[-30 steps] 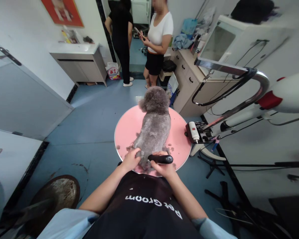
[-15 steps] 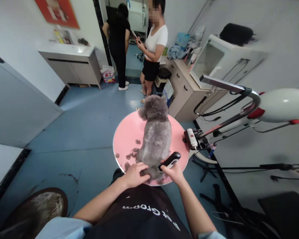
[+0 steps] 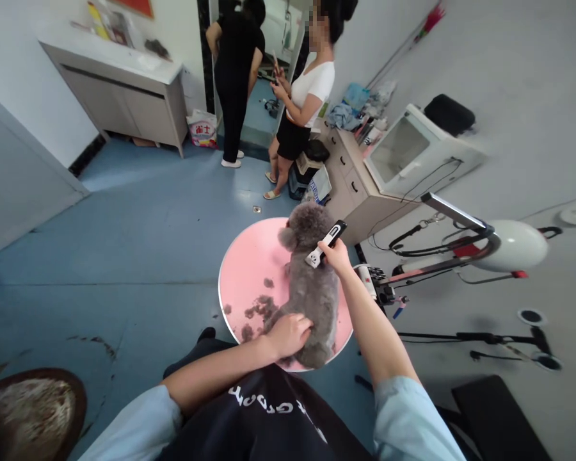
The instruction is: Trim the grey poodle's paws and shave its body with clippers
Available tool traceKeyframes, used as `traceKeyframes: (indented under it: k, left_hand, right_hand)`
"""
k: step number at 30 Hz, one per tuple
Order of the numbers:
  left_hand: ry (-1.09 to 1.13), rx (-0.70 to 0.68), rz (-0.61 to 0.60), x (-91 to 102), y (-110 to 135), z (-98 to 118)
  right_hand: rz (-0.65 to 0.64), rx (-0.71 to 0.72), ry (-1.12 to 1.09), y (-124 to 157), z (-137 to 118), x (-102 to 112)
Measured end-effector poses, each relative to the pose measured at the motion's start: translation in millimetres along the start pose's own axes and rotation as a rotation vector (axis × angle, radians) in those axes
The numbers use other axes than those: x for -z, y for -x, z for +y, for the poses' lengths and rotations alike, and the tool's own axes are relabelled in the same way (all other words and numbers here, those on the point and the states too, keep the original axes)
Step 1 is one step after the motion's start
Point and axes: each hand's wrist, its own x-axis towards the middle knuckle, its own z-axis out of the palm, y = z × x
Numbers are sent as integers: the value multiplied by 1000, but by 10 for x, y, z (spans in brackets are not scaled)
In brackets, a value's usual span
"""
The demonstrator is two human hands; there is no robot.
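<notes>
A small grey curly dog (image 3: 312,288) stands on a round pink grooming table (image 3: 247,262), facing away from me. My left hand (image 3: 289,334) rests on the dog's rump, fingers curled into the fur. My right hand (image 3: 336,255) is closed round a black and white hair clipper (image 3: 324,244), its head pressed on the dog's upper back just behind the neck. Clumps of cut grey fur (image 3: 256,310) lie on the pink top to the dog's left.
A metal grooming arm with a white dryer (image 3: 506,246) stands right of the table, beside a tool tray (image 3: 377,282). Two people (image 3: 302,96) stand at the back near a drawer unit (image 3: 350,186). A grey cabinet (image 3: 125,83) lines the left wall. A brown round stool (image 3: 29,410) sits lower left.
My right hand has carried the clipper from the dog's rear up to its upper back. My left hand stays on the rump. My view has swung to the left and up.
</notes>
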Motion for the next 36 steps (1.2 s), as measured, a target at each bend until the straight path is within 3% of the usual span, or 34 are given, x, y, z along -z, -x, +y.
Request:
traceKeyframes:
  k: [4, 9, 15, 18, 23, 28, 33, 36]
  left_hand:
    - [-8, -73, -30, 2, -25, -1]
    - [-29, -122, -49, 37, -71, 23]
    - [-33, -125, -58, 95, -70, 51]
    - [-11, -93, -45, 114, -56, 82]
    - [-45, -53, -96, 125, -37, 130]
    - [-62, -53, -111, 133, -29, 144]
    - [-88, -50, -131, 144, -20, 148]
    - [-112, -53, -160, 174, -24, 158]
  right_hand:
    - [60, -15, 191, 86, -91, -33]
    - [-93, 34, 345, 235, -244, -176]
    - [-125, 27, 472, 281, -328, -217]
    - [-245, 69, 483, 298, -323, -243]
    - [-211, 74, 504, 328, -322, -248]
    - [-332, 138, 478, 457, -291, -257]
    - [-197, 106, 484, 379, -257, -133]
    - [-265, 135, 463, 394, -234, -112]
